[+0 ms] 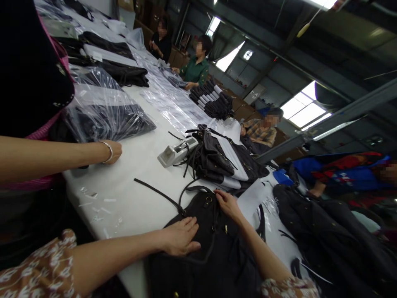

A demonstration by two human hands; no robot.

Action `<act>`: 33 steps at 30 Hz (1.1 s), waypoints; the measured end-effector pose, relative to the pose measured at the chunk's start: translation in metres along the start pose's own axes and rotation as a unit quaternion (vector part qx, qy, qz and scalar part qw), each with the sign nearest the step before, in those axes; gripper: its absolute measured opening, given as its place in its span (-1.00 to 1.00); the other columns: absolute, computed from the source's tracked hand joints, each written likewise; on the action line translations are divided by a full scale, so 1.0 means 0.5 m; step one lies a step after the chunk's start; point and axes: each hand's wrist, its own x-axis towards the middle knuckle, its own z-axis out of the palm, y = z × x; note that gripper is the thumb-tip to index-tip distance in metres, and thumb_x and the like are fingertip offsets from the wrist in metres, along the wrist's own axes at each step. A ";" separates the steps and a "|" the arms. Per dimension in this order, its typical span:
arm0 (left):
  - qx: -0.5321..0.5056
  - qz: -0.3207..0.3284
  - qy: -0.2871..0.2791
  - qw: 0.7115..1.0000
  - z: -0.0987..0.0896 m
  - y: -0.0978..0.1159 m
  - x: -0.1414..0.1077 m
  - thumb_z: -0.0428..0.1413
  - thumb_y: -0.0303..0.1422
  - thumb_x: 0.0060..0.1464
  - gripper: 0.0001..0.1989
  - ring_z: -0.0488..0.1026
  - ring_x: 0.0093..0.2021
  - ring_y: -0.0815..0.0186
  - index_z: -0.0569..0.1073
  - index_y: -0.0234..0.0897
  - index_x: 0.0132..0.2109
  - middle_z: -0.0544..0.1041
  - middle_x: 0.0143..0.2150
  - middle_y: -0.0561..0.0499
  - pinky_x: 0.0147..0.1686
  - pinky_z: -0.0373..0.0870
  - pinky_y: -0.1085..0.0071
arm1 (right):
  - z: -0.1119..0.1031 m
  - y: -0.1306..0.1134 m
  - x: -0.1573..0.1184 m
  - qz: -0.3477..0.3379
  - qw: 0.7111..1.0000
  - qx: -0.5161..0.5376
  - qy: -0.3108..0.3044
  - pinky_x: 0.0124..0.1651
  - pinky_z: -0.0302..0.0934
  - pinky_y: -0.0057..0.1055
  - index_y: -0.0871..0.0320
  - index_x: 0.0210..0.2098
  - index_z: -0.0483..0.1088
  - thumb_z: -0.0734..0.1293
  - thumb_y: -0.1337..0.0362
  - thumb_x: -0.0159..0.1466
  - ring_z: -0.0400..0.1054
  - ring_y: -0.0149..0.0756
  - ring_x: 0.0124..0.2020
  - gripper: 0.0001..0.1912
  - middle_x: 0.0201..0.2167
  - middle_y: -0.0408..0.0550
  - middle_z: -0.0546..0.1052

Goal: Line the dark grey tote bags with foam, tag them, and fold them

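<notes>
A black garment with drawstrings and brass-coloured eyelets, seemingly a jacket (214, 265), is spread at the table's near edge. My left hand (181, 236) lies flat on it, palm down, fingers stretched and nothing gripped. At the garment's upper edge, my right hand (228, 204) rests with its fingers extended against the cloth; its thumb is hidden. A thin black cord (158, 192) trails from the garment over the white tabletop. Just beyond my hands is a stack of folded black garments (214, 159) with white paper strips. Beside that stack lies a grey-white handheld tool (176, 152).
A co-worker's hand with a bracelet (113, 152) is at the left, near a plastic-bagged garment (105, 107). More black garments (325, 231) lie at the right. White scraps (99, 209) dot the white table (139, 159). Several people work farther along it.
</notes>
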 end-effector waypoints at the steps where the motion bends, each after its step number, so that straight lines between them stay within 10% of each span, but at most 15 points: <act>1: 0.002 0.000 0.004 1.000 0.003 -0.002 0.000 -0.30 -0.04 0.27 -0.28 -0.20 0.38 0.01 0.00 -0.60 0.32 -0.10 0.37 -0.42 0.30 -0.12 0.13 | -0.023 -0.004 -0.019 -0.031 0.999 -0.017 -0.019 0.09 0.20 -0.18 0.09 -0.01 0.41 0.12 0.38 0.17 0.33 -0.20 0.05 -0.56 0.01 0.00 0.48; 6: -0.003 -0.003 0.005 1.000 0.009 -0.001 0.000 -0.27 -0.05 0.26 -0.29 -0.18 0.38 0.03 0.03 -0.56 0.32 -0.08 0.37 -0.39 0.30 -0.13 0.13 | -0.105 -0.062 -0.126 -0.196 0.944 -0.156 -0.213 0.29 -0.17 0.04 0.00 0.23 0.17 0.25 0.50 -0.06 -0.12 -0.06 0.35 -0.16 0.35 0.01 0.06; 11: -0.105 -0.035 0.009 0.994 -0.034 0.019 -0.021 -0.10 -0.06 0.17 -0.31 -0.12 0.38 0.06 0.11 -0.44 0.30 -0.03 0.38 -0.30 0.30 -0.11 0.18 | -0.114 -0.110 -0.134 -0.228 0.925 -0.115 -0.282 0.30 -0.23 0.06 -0.03 0.04 0.38 0.27 0.38 0.18 0.03 -0.11 0.30 -0.57 0.14 -0.04 0.40; 17: -0.484 -0.160 -0.006 0.860 -0.098 0.064 -0.147 -0.27 0.18 0.13 -0.21 0.32 0.18 0.21 0.01 -0.19 0.34 0.26 0.28 -0.16 0.09 0.28 0.28 | -0.131 -0.112 -0.118 -0.239 0.923 -0.069 -0.293 0.29 -0.25 0.11 -0.02 0.06 0.35 0.26 0.14 0.27 0.05 -0.08 0.30 -0.63 0.10 0.02 0.44; 20: -0.336 -0.136 0.031 0.932 -0.090 0.110 -0.195 0.07 0.18 -0.07 0.01 0.30 0.19 0.11 -0.13 -0.17 0.38 0.28 0.26 -0.19 0.09 0.27 0.26 | -0.132 -0.104 -0.129 -0.239 0.923 -0.087 -0.290 0.29 -0.29 0.14 0.02 0.20 0.21 0.38 0.12 0.15 -0.02 0.03 0.32 -0.35 0.25 0.12 0.24; 23: -0.146 -0.143 0.074 0.976 -0.076 0.160 -0.195 0.16 0.10 -0.12 -0.05 0.39 0.07 -0.01 0.06 -0.20 0.34 0.42 0.13 -0.23 0.00 0.32 0.20 | -0.121 -0.107 -0.127 -0.255 0.917 -0.096 -0.292 0.29 -0.34 0.12 -0.03 0.09 0.33 0.27 0.26 0.25 -0.01 -0.05 0.32 -0.60 0.18 0.02 0.35; 27: -0.061 -0.212 0.075 0.972 -0.076 0.204 -0.162 0.10 0.06 -0.04 -0.47 0.45 -0.08 -0.05 0.47 -0.21 -0.05 0.53 -0.12 -0.18 -0.08 0.33 0.12 | -0.101 -0.127 -0.098 -0.278 0.911 -0.075 -0.296 0.29 -0.36 0.09 0.02 -0.08 0.42 0.21 0.29 0.31 0.09 -0.13 0.27 -0.77 -0.02 -0.02 0.51; 33: -0.015 -0.246 0.125 0.961 -0.080 0.200 -0.150 -0.13 -0.06 0.17 -0.62 0.47 -0.20 -0.03 0.44 -0.18 -0.19 0.53 -0.26 -0.15 -0.20 0.34 0.09 | -0.083 -0.170 -0.035 -0.287 0.918 -0.093 -0.258 0.24 -0.20 0.02 0.05 -0.18 0.41 0.17 0.20 0.35 0.34 -0.23 -0.04 -0.80 -0.20 -0.06 0.52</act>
